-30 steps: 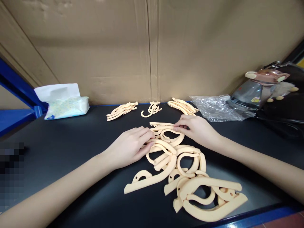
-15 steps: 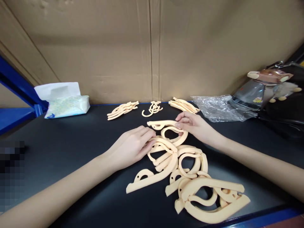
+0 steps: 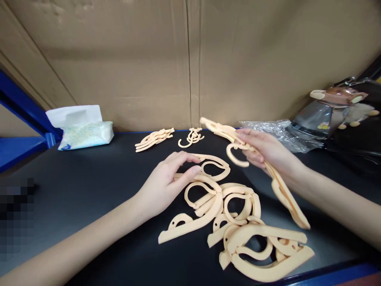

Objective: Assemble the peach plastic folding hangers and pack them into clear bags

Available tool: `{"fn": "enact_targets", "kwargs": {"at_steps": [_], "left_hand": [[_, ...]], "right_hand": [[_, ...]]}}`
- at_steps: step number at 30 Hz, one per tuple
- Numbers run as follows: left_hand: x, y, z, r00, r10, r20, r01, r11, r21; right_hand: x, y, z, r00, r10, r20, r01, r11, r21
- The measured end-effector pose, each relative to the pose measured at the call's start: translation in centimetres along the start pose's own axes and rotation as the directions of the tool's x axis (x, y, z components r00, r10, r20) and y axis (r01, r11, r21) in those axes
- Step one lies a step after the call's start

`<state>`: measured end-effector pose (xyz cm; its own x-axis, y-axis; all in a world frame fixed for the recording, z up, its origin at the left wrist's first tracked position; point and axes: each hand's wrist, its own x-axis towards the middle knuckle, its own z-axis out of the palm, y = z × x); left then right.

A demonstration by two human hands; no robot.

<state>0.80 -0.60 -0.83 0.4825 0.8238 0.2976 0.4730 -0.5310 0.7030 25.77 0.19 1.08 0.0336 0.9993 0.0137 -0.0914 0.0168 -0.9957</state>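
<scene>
My right hand grips a beige plastic folding hanger at its middle, raised over the right of the table. The hanger is spread out, its arms slanting from upper left to lower right, with its hook hanging to the left. Thumb and fingers of my left hand are apart, above the far left end of a pile of folded hangers. One folded hanger lies just past its fingertips. Whether the left fingers touch the pile I cannot tell.
Along the back lie a left stack of beige arms, a small heap of hooks and another stack partly behind the raised hanger. A tissue pack is at left; clear plastic wrap and a bottle are at right.
My right hand has lifted a hanger off the pile, moving right and towards me, and it now appears spread out. My left fingers have come apart, leaving the hangers beneath almost in place.
</scene>
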Motion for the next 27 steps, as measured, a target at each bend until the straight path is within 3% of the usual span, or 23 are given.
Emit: {"fn": "enact_targets", "kwargs": {"at_steps": [4,7,14,17,19,22,24,27], "left_hand": [[-0.1,2.2,0.3,0.968,-0.249,-0.032,0.219,0.901,-0.374],[-0.1,2.8,0.1,0.932,-0.362,-0.021,0.303,0.811,-0.500],[-0.1,2.1,-0.1,0.892,-0.452,-0.004,0.350,0.696,-0.627],[0.0,2.4,-0.1,0.880,-0.474,0.033,0.375,0.649,-0.661],[0.3,3.0,-0.1,0.867,-0.489,0.098,0.429,0.631,-0.646],[1.2,3.9,-0.1,0.851,-0.474,0.224,0.506,0.627,-0.592],[2.1,4.3,0.1,0.847,-0.450,0.284,0.527,0.639,-0.560],[3.4,4.6,0.4,0.830,-0.430,0.355,0.557,0.648,-0.519]], "right_hand": [[-3.4,0.3,2.2,0.971,0.091,0.223,-0.077,0.995,-0.070],[-4.4,0.4,2.7,0.943,0.115,0.312,-0.085,0.990,-0.109],[-3.1,0.5,1.8,0.948,0.050,0.315,0.019,0.977,-0.212],[-2.4,-0.1,1.2,0.950,-0.003,0.312,0.126,0.918,-0.377],[-2.1,-0.8,0.8,0.937,-0.116,0.330,0.295,0.767,-0.569],[-1.9,-1.9,0.9,0.867,-0.287,0.408,0.488,0.318,-0.813],[-1.7,-2.4,1.4,0.823,-0.310,0.476,0.512,0.043,-0.858],[-1.4,-2.5,2.2,0.745,-0.276,0.607,0.546,-0.270,-0.793]]}}
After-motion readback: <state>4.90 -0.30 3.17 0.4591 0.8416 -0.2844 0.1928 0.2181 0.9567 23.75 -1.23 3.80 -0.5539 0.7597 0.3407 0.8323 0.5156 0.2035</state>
